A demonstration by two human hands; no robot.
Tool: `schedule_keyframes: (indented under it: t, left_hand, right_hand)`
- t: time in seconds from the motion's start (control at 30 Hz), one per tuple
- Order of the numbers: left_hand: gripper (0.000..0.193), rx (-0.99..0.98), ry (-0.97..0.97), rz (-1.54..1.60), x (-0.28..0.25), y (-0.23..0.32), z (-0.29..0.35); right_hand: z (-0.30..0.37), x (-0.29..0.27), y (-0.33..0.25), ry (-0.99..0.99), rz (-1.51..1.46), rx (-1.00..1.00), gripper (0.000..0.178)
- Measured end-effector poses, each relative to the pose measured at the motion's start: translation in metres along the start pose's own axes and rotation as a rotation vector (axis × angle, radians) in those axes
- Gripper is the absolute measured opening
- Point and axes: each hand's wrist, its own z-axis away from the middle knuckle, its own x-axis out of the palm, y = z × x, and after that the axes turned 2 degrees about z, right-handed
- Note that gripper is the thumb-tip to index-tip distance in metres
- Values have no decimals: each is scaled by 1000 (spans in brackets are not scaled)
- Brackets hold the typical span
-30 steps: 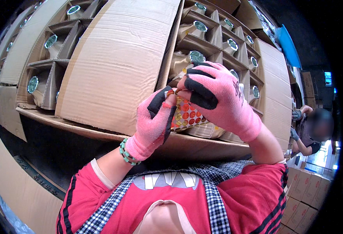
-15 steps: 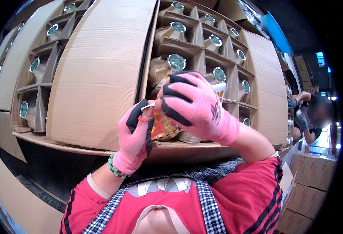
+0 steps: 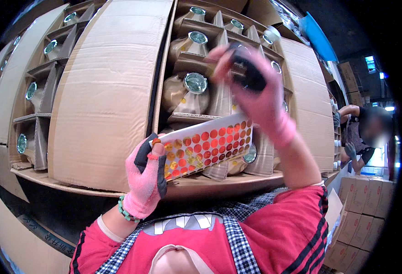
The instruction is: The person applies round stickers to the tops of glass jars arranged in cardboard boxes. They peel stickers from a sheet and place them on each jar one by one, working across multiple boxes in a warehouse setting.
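Observation:
My left hand (image 3: 142, 182), in a pink glove with dark fingers, pinches the left end of a white sheet of round stickers (image 3: 208, 147). Its dots are shiny red, orange and gold, and it lies tilted over the near part of an open carton. Over the same carton, to the right, my gloved right hand (image 3: 258, 86) is smeared by motion, so whatever its fingers hold cannot be made out. Just left of it stands a glass vessel (image 3: 186, 94) with a thick greenish rim and a small gold dot on its side.
Cardboard dividers (image 3: 203, 61) part the carton into cells with several glass vessels. A wide carton flap (image 3: 109, 91) separates it from another filled carton (image 3: 41, 112) at left. Far right, a co-worker (image 3: 354, 132) is near stacked cartons (image 3: 358, 205). Blue plastic (image 3: 319, 36) lies at the back.
My right hand has moved from beside my left hand up and to the right, away from the sheet. The sticker sheet now shows almost whole. The view has shifted slightly.

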Motion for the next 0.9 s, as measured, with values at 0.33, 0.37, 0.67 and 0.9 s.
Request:
schedule_keyframes:
  t: [0.33,0.37,0.67,0.9]
  left_hand:
    - [33,50,-136,-221,5,-1,2]
    - [32,67,-139,-256,5,-2,2]
    - [42,42,-75,-471,8,5,2]
    - [36,150,-123,-664,3,3,-1]
  right_hand:
    - [69,-158,321,704,250,881,20]
    - [73,-156,332,669,314,913,22]
    - [24,-122,356,-110,871,744,24]
    - [8,-102,379,-410,1254,666,34]
